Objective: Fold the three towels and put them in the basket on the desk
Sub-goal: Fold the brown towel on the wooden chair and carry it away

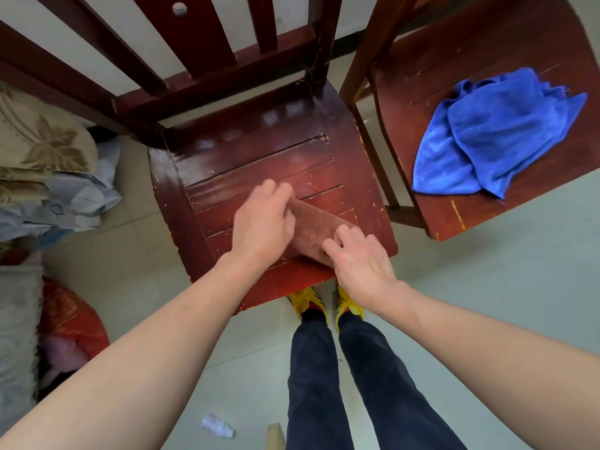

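A brown towel (311, 230), folded into a narrow strip, lies on the near chair (246, 164). The left hand (263, 222) and right hand (360, 261) press its ends, fingers loosely spread. Blue towels (487, 138) lie crumpled far right.

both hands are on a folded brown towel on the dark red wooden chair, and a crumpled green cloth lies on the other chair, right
Not quite: the head view shows the crumpled cloth on the second wooden chair is blue, not green. Both the left hand and the right hand are on the folded brown towel on the dark red wooden chair.
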Demonstrator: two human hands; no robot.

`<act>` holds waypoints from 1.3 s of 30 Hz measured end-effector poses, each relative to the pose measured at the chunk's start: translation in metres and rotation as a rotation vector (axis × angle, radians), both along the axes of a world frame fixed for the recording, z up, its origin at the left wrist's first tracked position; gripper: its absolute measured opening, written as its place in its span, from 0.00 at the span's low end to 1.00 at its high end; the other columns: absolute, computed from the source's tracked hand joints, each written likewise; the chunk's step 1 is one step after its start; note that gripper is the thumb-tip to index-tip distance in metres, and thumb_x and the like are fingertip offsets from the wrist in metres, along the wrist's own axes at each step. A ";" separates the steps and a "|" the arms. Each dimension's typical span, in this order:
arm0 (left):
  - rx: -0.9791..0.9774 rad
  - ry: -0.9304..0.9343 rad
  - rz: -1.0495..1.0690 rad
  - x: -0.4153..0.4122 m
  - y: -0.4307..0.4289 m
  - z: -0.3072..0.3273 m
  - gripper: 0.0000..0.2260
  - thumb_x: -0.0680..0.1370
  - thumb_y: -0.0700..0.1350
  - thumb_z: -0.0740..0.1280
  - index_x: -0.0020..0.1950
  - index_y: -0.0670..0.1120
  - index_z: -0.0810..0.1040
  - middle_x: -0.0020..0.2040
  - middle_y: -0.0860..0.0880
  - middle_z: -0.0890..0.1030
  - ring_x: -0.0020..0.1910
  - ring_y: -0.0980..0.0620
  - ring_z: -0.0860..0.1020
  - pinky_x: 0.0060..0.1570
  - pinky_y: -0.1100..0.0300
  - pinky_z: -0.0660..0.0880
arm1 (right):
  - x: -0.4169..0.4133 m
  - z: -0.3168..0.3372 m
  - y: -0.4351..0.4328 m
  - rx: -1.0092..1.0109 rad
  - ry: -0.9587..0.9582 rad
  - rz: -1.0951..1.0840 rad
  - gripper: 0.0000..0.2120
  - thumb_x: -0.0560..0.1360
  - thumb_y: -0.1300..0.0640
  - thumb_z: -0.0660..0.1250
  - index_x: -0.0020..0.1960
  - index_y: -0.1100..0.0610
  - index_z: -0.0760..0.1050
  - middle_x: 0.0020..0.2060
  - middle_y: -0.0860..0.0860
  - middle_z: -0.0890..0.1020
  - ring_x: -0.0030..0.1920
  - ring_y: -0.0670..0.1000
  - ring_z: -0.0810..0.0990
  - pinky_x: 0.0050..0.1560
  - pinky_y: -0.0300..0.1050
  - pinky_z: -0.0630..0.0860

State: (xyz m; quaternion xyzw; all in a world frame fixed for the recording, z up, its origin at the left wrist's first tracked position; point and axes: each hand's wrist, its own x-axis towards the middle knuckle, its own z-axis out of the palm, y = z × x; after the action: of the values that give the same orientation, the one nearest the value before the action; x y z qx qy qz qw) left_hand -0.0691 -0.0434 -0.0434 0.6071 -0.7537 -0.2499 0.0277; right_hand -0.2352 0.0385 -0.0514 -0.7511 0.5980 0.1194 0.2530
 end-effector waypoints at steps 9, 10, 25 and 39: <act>0.327 0.148 0.032 0.006 -0.004 -0.042 0.12 0.75 0.45 0.69 0.48 0.48 0.65 0.46 0.51 0.71 0.46 0.50 0.69 0.45 0.57 0.63 | 0.015 -0.009 -0.001 0.236 -0.082 -0.089 0.15 0.73 0.68 0.62 0.57 0.56 0.67 0.48 0.55 0.71 0.40 0.58 0.73 0.36 0.50 0.66; 0.337 0.149 0.014 0.008 -0.004 -0.041 0.12 0.75 0.45 0.69 0.48 0.48 0.65 0.47 0.51 0.70 0.47 0.50 0.68 0.45 0.57 0.63 | 0.016 -0.011 0.002 0.254 -0.092 -0.108 0.15 0.74 0.68 0.62 0.57 0.57 0.67 0.49 0.55 0.70 0.43 0.58 0.75 0.36 0.50 0.67; 0.199 -0.428 -0.601 0.003 -0.039 -0.021 0.38 0.69 0.48 0.73 0.74 0.51 0.59 0.66 0.47 0.70 0.68 0.44 0.65 0.65 0.49 0.60 | -0.001 -0.013 -0.020 0.160 -0.007 -0.396 0.32 0.73 0.47 0.69 0.73 0.49 0.62 0.59 0.52 0.75 0.60 0.56 0.71 0.55 0.52 0.70; 0.204 -0.325 -0.918 -0.050 0.074 0.142 0.17 0.71 0.39 0.64 0.59 0.47 0.66 0.55 0.47 0.76 0.55 0.43 0.75 0.49 0.51 0.68 | -0.053 0.150 0.134 0.049 -0.012 -0.609 0.20 0.69 0.56 0.69 0.60 0.53 0.70 0.58 0.49 0.77 0.62 0.54 0.72 0.54 0.50 0.68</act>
State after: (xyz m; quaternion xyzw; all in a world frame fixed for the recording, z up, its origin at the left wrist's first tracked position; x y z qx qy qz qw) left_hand -0.1195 0.0305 0.0983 0.2432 -0.9096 -0.2110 -0.2627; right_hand -0.2877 0.1720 0.0984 -0.5316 0.7910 0.0480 0.2991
